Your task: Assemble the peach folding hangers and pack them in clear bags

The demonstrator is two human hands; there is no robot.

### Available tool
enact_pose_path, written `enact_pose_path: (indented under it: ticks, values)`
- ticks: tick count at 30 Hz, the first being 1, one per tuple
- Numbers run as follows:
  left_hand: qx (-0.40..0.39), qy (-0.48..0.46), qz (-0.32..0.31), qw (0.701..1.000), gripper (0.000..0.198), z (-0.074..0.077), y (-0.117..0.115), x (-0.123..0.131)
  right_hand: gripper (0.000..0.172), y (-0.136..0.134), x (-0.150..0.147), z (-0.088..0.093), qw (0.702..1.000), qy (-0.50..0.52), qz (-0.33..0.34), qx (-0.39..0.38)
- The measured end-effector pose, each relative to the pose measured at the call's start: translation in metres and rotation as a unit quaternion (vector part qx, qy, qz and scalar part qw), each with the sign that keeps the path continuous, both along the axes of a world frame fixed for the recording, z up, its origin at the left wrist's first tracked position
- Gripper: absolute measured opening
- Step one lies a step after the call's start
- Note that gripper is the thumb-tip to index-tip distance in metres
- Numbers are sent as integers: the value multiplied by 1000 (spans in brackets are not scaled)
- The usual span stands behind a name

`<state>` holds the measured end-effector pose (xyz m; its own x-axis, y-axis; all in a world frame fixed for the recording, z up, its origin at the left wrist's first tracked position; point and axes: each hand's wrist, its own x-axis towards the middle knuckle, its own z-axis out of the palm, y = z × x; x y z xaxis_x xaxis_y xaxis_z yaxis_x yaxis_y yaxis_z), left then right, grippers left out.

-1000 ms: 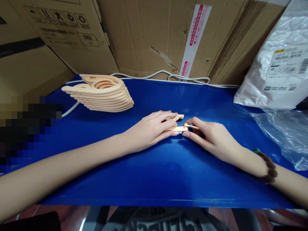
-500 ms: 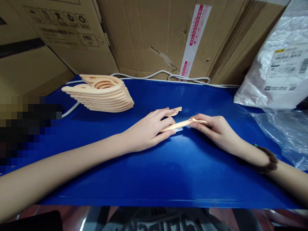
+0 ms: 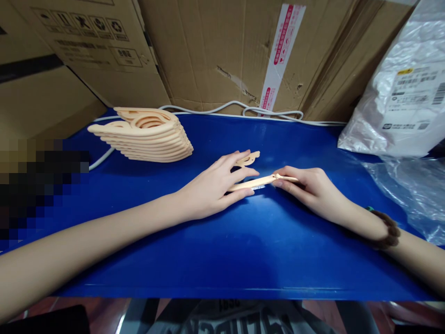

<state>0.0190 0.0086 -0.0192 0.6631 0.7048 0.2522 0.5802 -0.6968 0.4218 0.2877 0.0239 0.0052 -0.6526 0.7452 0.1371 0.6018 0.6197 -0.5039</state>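
Between my hands, low over the blue table (image 3: 222,260), is a beige plastic folding hanger (image 3: 255,183); its kind is judged from the shape, with a joint near its middle. My right hand (image 3: 314,188) pinches the thin right end between thumb and forefinger. My left hand (image 3: 208,188) lies around the left end with fingers stretched and apart, the thumb at the near edge. A beige openwork piece (image 3: 247,160) shows beyond the left fingers; whether it joins the hanger is hidden. To the left stands a neat stack of beige hangers (image 3: 156,139).
Cardboard boxes (image 3: 208,51) wall off the back, with a white cable (image 3: 215,111) running along their foot. A white plastic parcel bag (image 3: 392,106) leans at the right. Clear plastic film (image 3: 410,195) lies before it, near my right wrist.
My left fingers have straightened and spread, and more of the openwork piece shows beyond them. The right hand keeps its pinch almost in place.
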Motion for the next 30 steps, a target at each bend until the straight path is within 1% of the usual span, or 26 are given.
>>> enact_pose_path:
  ticks: [2,8,12,15,21,25,30]
  values:
    - [1,8,-12,1000,38,1,0,0,32,0,1,-1,1000,-1,3,4]
    - [-2,26,-21,999,33,5,0,0,34,1,0,-2,1000,6,8,5]
    - [-17,9,-16,1000,32,6,1,0,35,-1,-3,1,999,26,-27,-17]
    - [-21,4,-15,1000,32,6,1,0,35,-2,-4,3,998,30,-50,-21]
    - [-17,4,-27,999,30,4,1,1,35,-1,-3,3,999,-8,-36,-17]
    - [-14,4,-31,999,29,2,1,1,34,-2,-3,3,1000,-12,-14,-14]
    - [-9,2,-34,999,28,1,2,0,35,-4,-5,6,999,-18,-24,-19]
